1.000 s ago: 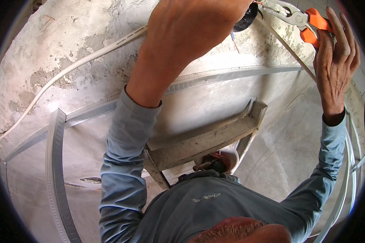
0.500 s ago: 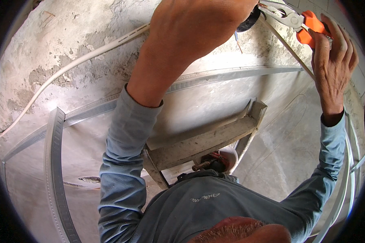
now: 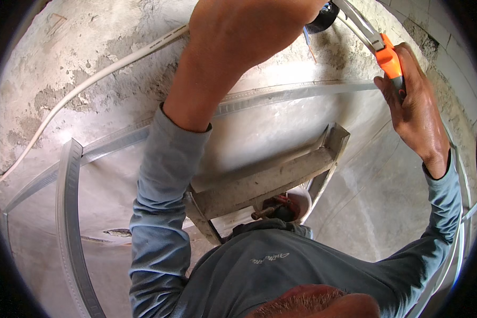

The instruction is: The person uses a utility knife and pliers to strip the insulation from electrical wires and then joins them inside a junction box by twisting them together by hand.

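Pliers with orange and black handles (image 3: pixel 390 62) are gripped in my right hand (image 3: pixel 416 108), at the upper right. Their metal jaws point up and left, running out past the top edge. My left hand (image 3: pixel 254 40) is raised against the rough wall with its fingers curled. What its fingertips hold is cut off at the top. Just beside them is a black round piece (image 3: pixel 324 20), perhaps a tube end or a roll. A thin blue wire (image 3: pixel 307 40) with a coppery tip hangs below it. A white cable (image 3: pixel 90 85) runs from the left along the wall to behind my left wrist.
A metal channel (image 3: pixel 281 95) crosses the wall below my hands, and another metal profile (image 3: pixel 69 212) drops at the left. Underneath stands a worn step or bench (image 3: pixel 265 188), with a bucket (image 3: pixel 302 201) holding tools beside it. Long light strips (image 3: pixel 461 228) stand at the right.
My right hand has moved down and left and turned, wrapping more around the pliers' handles. The pliers now point more steeply upward. My left hand has shifted slightly left.
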`<state>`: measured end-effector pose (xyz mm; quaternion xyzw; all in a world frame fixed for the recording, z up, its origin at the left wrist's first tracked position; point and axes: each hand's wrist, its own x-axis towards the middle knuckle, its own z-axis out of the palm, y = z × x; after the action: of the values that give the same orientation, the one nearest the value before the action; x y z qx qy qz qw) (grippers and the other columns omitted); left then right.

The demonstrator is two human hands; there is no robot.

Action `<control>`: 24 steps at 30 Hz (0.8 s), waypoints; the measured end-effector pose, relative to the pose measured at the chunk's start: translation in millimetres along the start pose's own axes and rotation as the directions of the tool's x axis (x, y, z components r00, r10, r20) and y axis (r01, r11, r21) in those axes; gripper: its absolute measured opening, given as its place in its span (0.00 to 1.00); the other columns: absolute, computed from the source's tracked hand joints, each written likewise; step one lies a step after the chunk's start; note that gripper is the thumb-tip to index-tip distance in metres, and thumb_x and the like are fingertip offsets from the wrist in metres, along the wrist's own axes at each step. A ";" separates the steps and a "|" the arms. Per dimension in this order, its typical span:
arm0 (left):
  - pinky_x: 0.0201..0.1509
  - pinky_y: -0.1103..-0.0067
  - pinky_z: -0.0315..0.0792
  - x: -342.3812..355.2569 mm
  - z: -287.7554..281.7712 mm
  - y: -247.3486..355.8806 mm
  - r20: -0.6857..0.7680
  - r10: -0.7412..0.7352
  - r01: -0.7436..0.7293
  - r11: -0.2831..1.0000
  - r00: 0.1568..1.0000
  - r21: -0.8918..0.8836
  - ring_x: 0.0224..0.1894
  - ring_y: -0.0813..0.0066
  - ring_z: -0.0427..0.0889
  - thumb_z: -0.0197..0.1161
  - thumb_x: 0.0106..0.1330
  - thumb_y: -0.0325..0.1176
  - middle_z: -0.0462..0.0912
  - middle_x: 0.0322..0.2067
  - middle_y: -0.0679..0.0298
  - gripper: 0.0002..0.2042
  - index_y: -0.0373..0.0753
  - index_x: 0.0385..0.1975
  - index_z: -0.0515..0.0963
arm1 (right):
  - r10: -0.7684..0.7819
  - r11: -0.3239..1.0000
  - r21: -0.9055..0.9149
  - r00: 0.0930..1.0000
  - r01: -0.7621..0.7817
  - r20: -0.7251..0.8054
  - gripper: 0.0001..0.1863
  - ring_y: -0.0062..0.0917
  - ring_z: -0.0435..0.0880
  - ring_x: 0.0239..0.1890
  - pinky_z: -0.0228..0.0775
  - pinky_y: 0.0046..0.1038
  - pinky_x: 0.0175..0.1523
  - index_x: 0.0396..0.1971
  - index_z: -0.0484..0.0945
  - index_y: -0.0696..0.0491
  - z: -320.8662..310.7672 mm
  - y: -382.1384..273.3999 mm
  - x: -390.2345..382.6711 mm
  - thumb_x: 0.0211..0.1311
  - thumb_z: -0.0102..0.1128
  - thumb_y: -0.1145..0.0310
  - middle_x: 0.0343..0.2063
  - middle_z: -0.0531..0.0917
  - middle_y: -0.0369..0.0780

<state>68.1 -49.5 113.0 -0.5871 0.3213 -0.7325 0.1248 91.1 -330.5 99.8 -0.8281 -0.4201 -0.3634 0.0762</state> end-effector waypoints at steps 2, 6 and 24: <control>0.38 0.74 0.66 0.2 -0.8 -0.7 0.014 -0.002 0.002 1.000 1.000 -0.001 0.29 0.69 0.74 0.63 0.59 0.25 0.73 0.27 0.65 0.02 0.37 0.30 0.81 | 0.030 0.981 0.191 0.996 -0.044 0.080 0.17 0.33 0.80 0.36 0.73 0.36 0.41 0.54 0.71 0.55 -0.7 -2.6 -4.6 0.70 0.65 0.71 0.38 0.77 0.46; 0.37 0.74 0.66 -2.8 -0.3 -1.3 0.044 -0.023 0.024 0.999 0.999 -0.025 0.29 0.69 0.74 0.64 0.60 0.25 0.74 0.26 0.64 0.01 0.37 0.30 0.81 | 0.047 0.889 0.437 0.976 -0.138 0.212 0.19 0.35 0.76 0.37 0.70 0.36 0.45 0.57 0.71 0.56 -1.9 -8.1 -3.6 0.71 0.64 0.67 0.35 0.75 0.47; 0.41 0.77 0.79 12.3 -57.6 -1.4 0.095 -0.237 0.243 0.968 0.967 -0.058 0.36 0.68 0.86 0.69 0.62 0.18 0.88 0.40 0.58 0.13 0.34 0.45 0.85 | -0.095 0.994 0.022 0.946 0.107 -0.310 0.21 0.47 0.80 0.42 0.75 0.44 0.44 0.44 0.69 0.59 49.6 0.5 -2.7 0.49 0.63 0.87 0.42 0.73 0.49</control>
<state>10.8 -36.6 117.5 -0.6572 0.2672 -0.7042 0.0286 117.1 -311.2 62.1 -0.7369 -0.4517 -0.4837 0.1382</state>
